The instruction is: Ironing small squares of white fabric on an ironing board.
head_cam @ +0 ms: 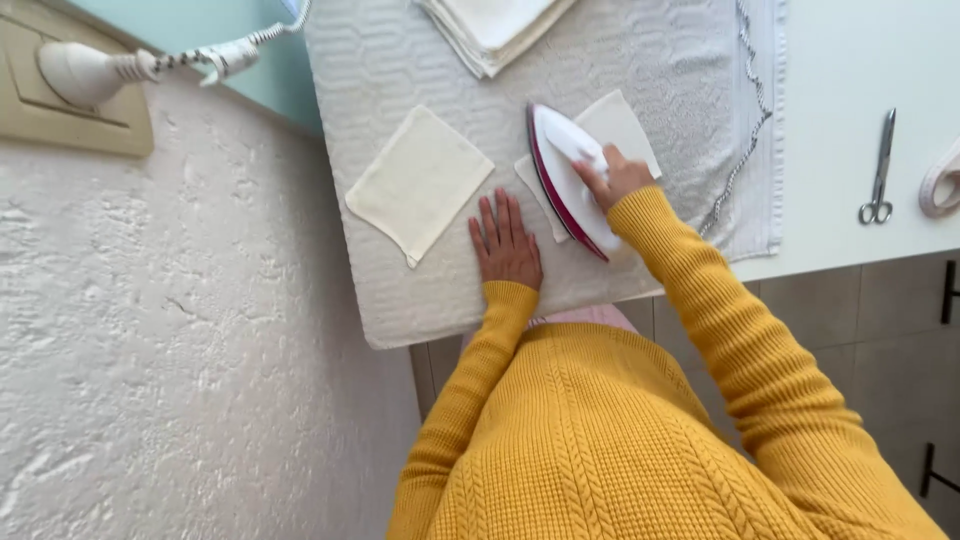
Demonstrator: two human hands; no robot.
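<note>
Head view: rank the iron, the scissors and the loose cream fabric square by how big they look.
1. Cream fabric square and iron: they look about alike, and the iron stands higher, so I won't rank them.
2. Scissors, clearly smallest.

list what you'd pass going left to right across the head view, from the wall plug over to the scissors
wall plug → loose cream fabric square → left hand flat on the white towel → iron gripped by the right hand → scissors
</note>
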